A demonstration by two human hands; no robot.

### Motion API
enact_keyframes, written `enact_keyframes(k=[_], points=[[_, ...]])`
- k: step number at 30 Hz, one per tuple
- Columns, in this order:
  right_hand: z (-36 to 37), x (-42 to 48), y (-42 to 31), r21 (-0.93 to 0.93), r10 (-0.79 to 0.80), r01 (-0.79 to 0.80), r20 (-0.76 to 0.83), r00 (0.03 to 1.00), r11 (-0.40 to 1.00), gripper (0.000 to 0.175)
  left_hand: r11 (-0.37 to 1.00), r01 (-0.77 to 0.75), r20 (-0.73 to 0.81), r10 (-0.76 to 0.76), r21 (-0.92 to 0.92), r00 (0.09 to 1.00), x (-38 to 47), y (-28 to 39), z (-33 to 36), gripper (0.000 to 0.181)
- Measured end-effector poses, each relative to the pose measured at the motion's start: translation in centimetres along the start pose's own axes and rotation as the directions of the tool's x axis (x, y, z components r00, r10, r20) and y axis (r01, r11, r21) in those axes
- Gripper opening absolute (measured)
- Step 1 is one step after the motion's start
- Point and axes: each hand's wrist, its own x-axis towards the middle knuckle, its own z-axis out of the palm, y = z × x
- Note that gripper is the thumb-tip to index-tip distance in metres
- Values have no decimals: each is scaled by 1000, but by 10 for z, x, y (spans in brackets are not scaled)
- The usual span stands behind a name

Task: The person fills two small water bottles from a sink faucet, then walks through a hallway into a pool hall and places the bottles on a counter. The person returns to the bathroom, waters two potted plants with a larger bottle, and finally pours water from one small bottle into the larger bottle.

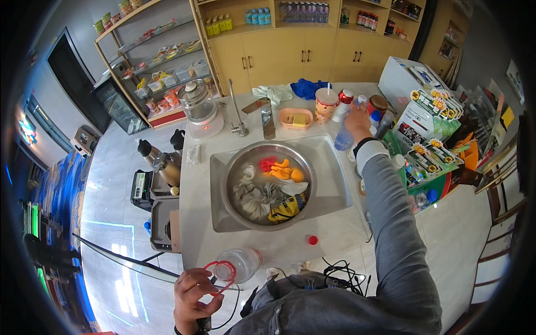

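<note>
My left hand point(196, 295) grips the red ring handle of a clear plastic jug point(240, 264), which hangs at the counter's front edge with its mouth towards me. Beyond the sink, my right hand point(359, 119) is around the upper part of a bluish clear plastic bottle point(344, 137); the fingers partly hide it. Between the hands, a steel basin point(312, 167) sits in the sink point(335, 184). Cloudy water in it covers part of some grey cloths point(259, 199), an orange cloth point(284, 172), a red cloth point(267, 163) and a yellow-black cloth point(288, 208). A red cap point(313, 240) lies on the counter.
Behind the basin are a faucet point(268, 121), a soap dish point(285, 121) with yellow soap, a patterned cup point(325, 106) and a glass kettle point(203, 113). White point(274, 94) and blue cloths point(309, 88) lie farther back. Packaged goods point(431, 125) crowd the right; thermoses point(165, 165) stand left.
</note>
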Motion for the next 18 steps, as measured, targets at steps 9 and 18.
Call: enact_keyframes(k=[9, 18], points=[[-5, 13, 12, 27, -89, 89, 5, 996, 996, 28, 1000, 22, -9, -22, 17, 1000, 1, 4, 2, 22], [0, 22, 19, 15, -90, 89, 83, 992, 996, 41, 998, 16, 1, -16, 57, 1000, 0, 8, 3, 23]])
